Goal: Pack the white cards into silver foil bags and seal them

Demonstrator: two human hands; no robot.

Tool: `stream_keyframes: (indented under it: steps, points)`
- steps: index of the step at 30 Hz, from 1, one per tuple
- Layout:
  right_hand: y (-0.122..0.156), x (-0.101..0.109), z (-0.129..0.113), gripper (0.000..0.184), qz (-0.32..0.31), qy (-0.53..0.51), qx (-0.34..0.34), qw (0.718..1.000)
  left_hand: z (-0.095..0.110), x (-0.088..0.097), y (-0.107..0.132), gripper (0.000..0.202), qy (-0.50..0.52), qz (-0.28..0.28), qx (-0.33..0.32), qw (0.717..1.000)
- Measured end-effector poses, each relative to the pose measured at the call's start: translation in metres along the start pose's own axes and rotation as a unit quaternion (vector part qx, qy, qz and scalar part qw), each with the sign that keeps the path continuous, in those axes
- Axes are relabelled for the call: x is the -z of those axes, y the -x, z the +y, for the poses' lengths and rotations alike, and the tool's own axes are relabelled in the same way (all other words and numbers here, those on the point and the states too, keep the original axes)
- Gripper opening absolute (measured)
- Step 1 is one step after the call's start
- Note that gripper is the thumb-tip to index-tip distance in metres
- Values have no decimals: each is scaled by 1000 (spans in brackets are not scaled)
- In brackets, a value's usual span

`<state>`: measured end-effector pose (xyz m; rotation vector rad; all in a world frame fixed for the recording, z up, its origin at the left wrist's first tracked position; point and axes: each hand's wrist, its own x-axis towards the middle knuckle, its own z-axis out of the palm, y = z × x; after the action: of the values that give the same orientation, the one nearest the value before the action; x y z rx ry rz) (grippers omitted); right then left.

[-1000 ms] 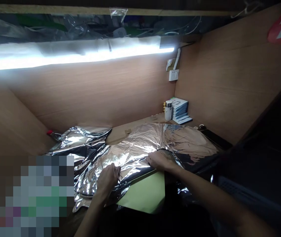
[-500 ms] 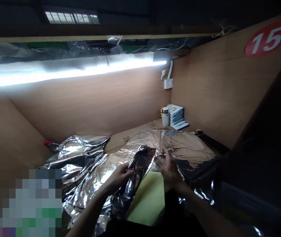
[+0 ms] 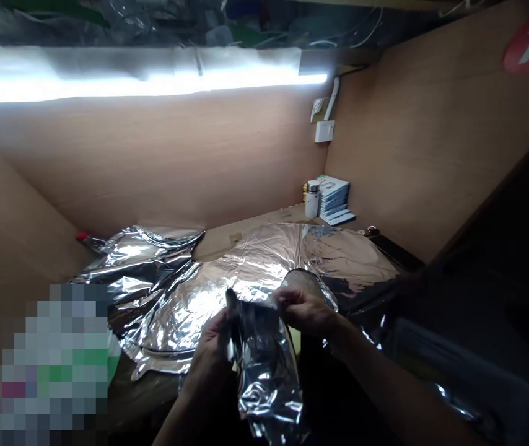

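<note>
Head view: left hand (image 3: 211, 347) curled closed on a crumpled silver foil fold (image 3: 264, 378), right hand (image 3: 304, 310) pinching its upper edge. The fold hangs just above a wide creased silver foil sheet (image 3: 246, 285) on a tan wooden desk (image 3: 250, 234). Far corner: white metal-capped bottle (image 3: 311, 199), stack of blue-and-white booklets (image 3: 334, 199).

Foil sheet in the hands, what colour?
The foil sheet is shiny silver, best seen in the head view.

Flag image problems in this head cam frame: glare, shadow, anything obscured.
Head view: the strip light burns out to white across the top; the silver foil throws hot glare mid-frame; a pixelated block hides the lower left; the lower right sinks into dark shadow.
</note>
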<state>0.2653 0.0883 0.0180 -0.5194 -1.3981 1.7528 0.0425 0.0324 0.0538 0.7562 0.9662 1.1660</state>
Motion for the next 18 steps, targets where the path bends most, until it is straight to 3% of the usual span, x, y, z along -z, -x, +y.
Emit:
stream_keyframes:
  steps: [3,6,8,11,13,15,18]
  points:
    - [-4,-2,-2,20,-16,58,63,996,3,7,2,21,13,10,19,1000]
    - [-7,-4,-3,26,35,215,110,970,-5,16,3,50,22,-21,58,998]
    - [-9,-7,1,28,81,276,108,952,-17,19,4,65,-25,-42,60,997]
    - [-9,-19,14,43,154,210,47,964,-34,18,6,70,-106,-9,-7,994]
    - [-7,-31,26,50,167,172,12,971,-43,16,9,73,-107,37,-71,991]
    - [-5,-44,39,48,176,186,13,967,-52,14,12,74,-90,70,-108,988]
    - [-2,-58,54,45,241,227,55,942,-65,16,18,64,-56,81,-101,990]
